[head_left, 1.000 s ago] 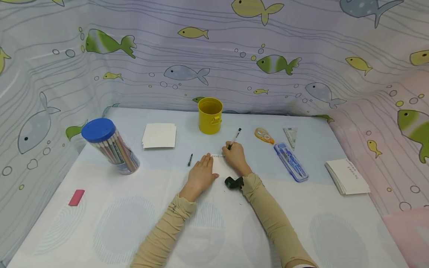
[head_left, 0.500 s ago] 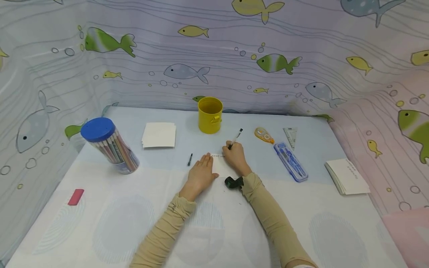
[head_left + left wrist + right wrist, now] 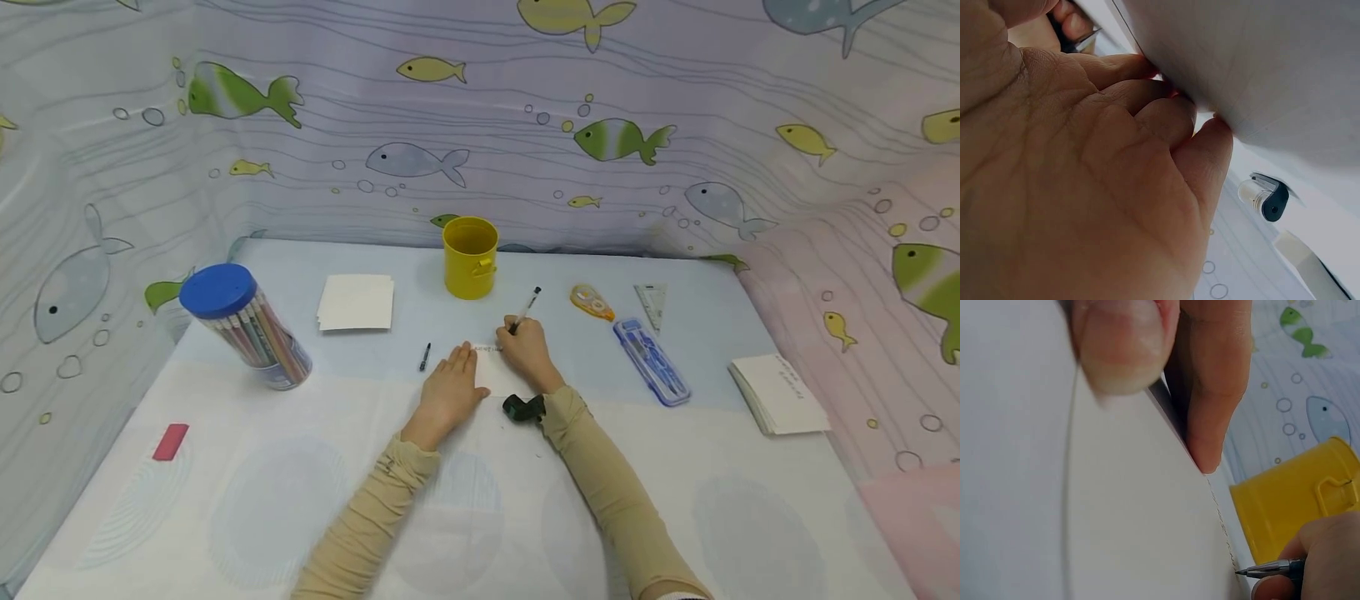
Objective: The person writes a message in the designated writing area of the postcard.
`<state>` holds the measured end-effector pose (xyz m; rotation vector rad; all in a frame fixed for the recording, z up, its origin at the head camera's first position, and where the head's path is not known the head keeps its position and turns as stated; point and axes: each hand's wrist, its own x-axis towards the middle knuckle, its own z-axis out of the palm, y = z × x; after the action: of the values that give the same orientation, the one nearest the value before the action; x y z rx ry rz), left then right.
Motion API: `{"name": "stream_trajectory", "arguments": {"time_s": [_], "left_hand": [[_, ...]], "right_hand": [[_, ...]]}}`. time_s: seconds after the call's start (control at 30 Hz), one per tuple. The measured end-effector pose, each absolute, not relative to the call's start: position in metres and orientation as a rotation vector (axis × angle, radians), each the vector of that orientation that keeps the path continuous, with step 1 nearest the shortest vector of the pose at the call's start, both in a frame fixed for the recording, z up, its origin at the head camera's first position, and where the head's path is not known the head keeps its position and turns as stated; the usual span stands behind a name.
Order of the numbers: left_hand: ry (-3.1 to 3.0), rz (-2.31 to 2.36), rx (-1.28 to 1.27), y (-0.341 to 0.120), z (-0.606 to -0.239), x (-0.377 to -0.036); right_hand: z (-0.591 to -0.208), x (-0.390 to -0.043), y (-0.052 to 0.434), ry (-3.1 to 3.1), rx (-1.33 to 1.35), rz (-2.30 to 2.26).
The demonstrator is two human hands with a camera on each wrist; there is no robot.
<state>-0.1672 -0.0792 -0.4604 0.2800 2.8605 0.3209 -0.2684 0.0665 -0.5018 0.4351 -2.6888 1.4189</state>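
right wrist: pen point(image 3: 1270, 569) tip on card point(image 3: 1116, 519) | head: hidden

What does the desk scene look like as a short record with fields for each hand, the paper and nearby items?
left hand: left hand lies flat, pressing the paper
right hand: right hand grips the pen, tip at the paper's far edge
paper: white card between the hands, a line of writing along its far edge
nearby: yellow cup, pen cap, pencil tub

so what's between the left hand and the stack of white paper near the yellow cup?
In the head view, only the pen cap lies on the cloth between the left hand and the paper stack; the rest is bare.
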Motion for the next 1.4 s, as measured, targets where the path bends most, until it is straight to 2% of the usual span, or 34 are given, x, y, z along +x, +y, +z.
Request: {"name": "stream_trajectory", "arguments": {"time_s": [0.53, 0.8, 0.97, 1.4], "left_hand": [[2.873, 0.331, 0.287, -0.079, -0.464, -0.168], [2.869, 0.356, 0.275, -0.079, -0.467, -0.167], [2.875, 0.356, 0.277, -0.079, -0.467, -0.167], [2.883, 0.355, 0.275, -0.080, -0.465, -0.166]], "right_hand": [[-0.499, -0.268, 0.066, -2.698, 0.380, 1.382], [-0.503, -0.253, 0.072, -2.417, 0.283, 1.820], [-0.501, -0.247, 0.071, -2.406, 0.270, 1.945], [-0.499, -0.243, 0.073, -2.515, 0.237, 1.837]]}}
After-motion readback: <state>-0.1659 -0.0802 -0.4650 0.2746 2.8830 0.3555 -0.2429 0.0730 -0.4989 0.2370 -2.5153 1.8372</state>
